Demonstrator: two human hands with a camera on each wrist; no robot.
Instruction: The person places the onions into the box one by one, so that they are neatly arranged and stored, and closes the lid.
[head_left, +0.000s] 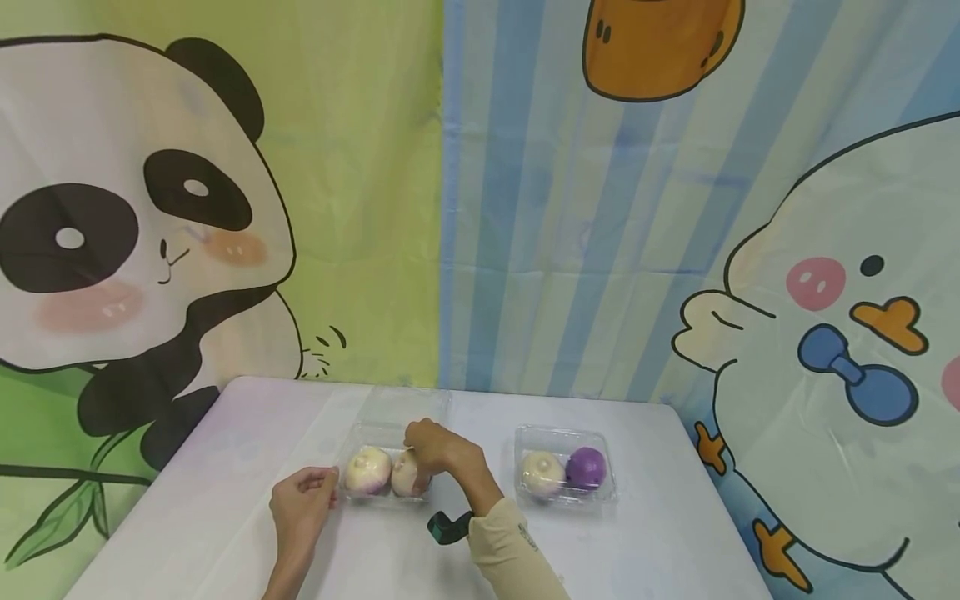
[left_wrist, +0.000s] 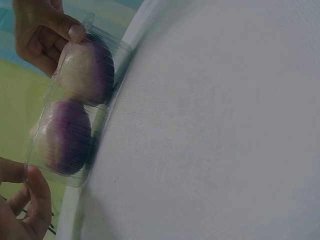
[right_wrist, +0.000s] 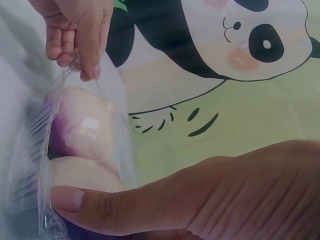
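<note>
Two round white-and-purple turnips sit side by side in an open clear plastic box (head_left: 386,502), its lid (head_left: 405,406) folded back behind. At the box's left end my left hand (head_left: 303,500) pinches the rim between thumb and finger; the right wrist view shows this pinch (right_wrist: 82,40) too. The left turnip (head_left: 367,471) is untouched. My right hand (head_left: 442,454) reaches over the right turnip (head_left: 406,475) and grips it, thumb on its near side and fingers curled behind, as the left wrist view shows. Part of that turnip is hidden by the hand.
To the right stands a second clear plastic box (head_left: 564,500) holding a whitish turnip (head_left: 542,473) and a purple ball-shaped vegetable (head_left: 587,468). Both boxes rest on a white table (head_left: 660,533). Behind the table hangs a cartoon-printed curtain (head_left: 525,250).
</note>
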